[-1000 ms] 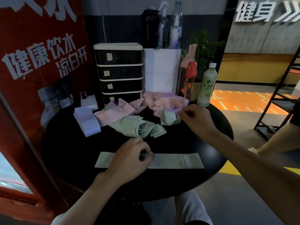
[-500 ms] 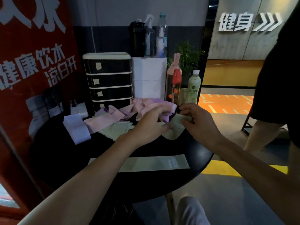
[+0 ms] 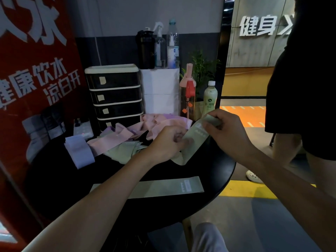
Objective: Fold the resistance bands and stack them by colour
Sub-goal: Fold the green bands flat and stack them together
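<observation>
lifted higher, pale green band (image 3: 196, 141) hangs creased, pinched between left hand (image 3: 166, 143) and right hand (image 3: 228, 132)

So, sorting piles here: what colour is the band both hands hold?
The band is pale green, clearest in the head view.

The red banner (image 3: 27, 110) at left carries white characters "健康饮水" and, below, "凉白开". The grey wall (image 3: 254, 51) at right bears raised white "健身" plus chevrons. Print on the held green band (image 3: 194, 142) is unreadable
</observation>
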The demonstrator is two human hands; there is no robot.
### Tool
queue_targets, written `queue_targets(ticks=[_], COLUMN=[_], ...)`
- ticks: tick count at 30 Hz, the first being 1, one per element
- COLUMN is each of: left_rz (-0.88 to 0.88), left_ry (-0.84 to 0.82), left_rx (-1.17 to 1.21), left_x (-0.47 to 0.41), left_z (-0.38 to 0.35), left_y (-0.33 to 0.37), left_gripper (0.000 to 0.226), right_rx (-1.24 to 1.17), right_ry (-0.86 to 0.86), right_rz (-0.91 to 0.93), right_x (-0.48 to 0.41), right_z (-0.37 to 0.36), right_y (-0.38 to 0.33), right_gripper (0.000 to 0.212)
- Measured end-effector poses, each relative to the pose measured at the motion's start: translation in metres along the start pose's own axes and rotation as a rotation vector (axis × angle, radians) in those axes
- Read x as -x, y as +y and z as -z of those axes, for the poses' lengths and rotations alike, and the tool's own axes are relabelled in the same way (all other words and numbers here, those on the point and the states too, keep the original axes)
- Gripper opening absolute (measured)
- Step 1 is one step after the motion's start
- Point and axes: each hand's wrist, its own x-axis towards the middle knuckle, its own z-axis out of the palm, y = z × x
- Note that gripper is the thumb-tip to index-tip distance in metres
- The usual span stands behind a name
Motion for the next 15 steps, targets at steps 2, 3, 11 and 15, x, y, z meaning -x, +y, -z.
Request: queue_targets(ticks=[2,3,11,15], left_rz=[0.065,0.084,0.104,0.097], left_ry=[-0.027,-0.037,-0.064,-0.104], left_rx=[-0.013,-0.027,-0.210,-0.302], left_x=[0.005,0.008,0.018,0.024], left_z=[0.003,0.004,0.020,0.033], left_y=[-0.008,-0.010,-0.005,0.002], left_gripper=[0.011,0.014,0.027,0.014], right_rx=[-0.017,-0.035,-0.222,-0.289], right_ry=[0.052,0.074,0.217,0.309], right_rz=[-0.020,-0.040,-0.202,-0.256], right_x=[-0.002,-0.003,-0.002,-0.002], right_z=[0.004,0.007,0.019,0.023], right_y=[0.001,0.002,0.017,0.021], right_gripper=[0.016,0.013,0.029,0.029])
